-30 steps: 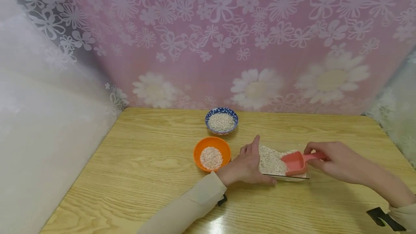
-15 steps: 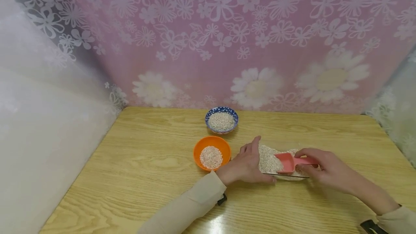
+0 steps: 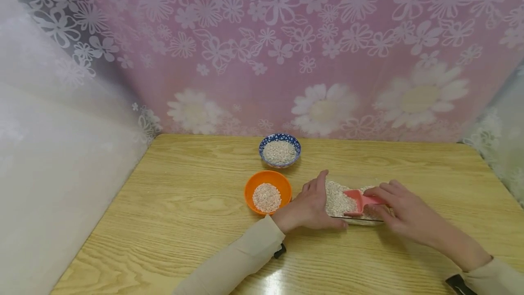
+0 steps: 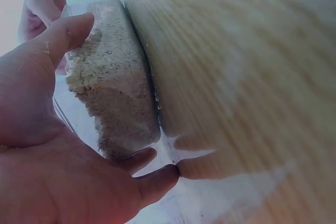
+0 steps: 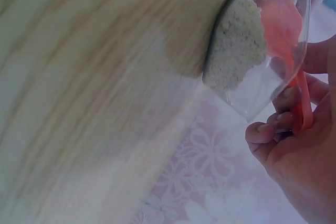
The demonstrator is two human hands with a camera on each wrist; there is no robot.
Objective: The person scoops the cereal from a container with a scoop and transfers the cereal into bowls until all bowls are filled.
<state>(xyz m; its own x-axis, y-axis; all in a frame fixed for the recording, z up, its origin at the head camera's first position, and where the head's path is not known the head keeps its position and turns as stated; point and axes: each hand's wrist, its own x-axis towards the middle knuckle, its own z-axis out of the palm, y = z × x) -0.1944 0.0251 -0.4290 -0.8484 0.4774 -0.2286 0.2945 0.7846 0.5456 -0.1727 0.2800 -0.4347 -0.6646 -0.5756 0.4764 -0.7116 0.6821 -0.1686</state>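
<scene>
A clear rectangular container [image 3: 360, 221] holding pale oat flakes [image 3: 337, 198] stands on the table. My left hand [image 3: 308, 205] grips its left end, the thumb along the near side in the head view; in the left wrist view the hand [image 4: 68, 156] spans the clear wall. With my right hand [image 3: 407, 213] I hold a pink scoop [image 3: 356, 200] by its handle, fingers curled round it in the right wrist view. The scoop's front edge is sunk in the flakes. Through the clear wall, the scoop's bowl [image 5: 281, 22] shows against the flakes.
Left of the container an orange bowl [image 3: 251, 185] holds some pale flakes. Behind it stands a blue-and-white patterned bowl [image 3: 264, 142], fuller with flakes. Both are on the wood-grain table [image 3: 184, 195], with a pink floral cloth [image 3: 245, 58] hanging behind.
My right hand has pushed the scoop to the left, deeper into the flakes, its bowl now partly covered. The left hand has stayed at the container's end.
</scene>
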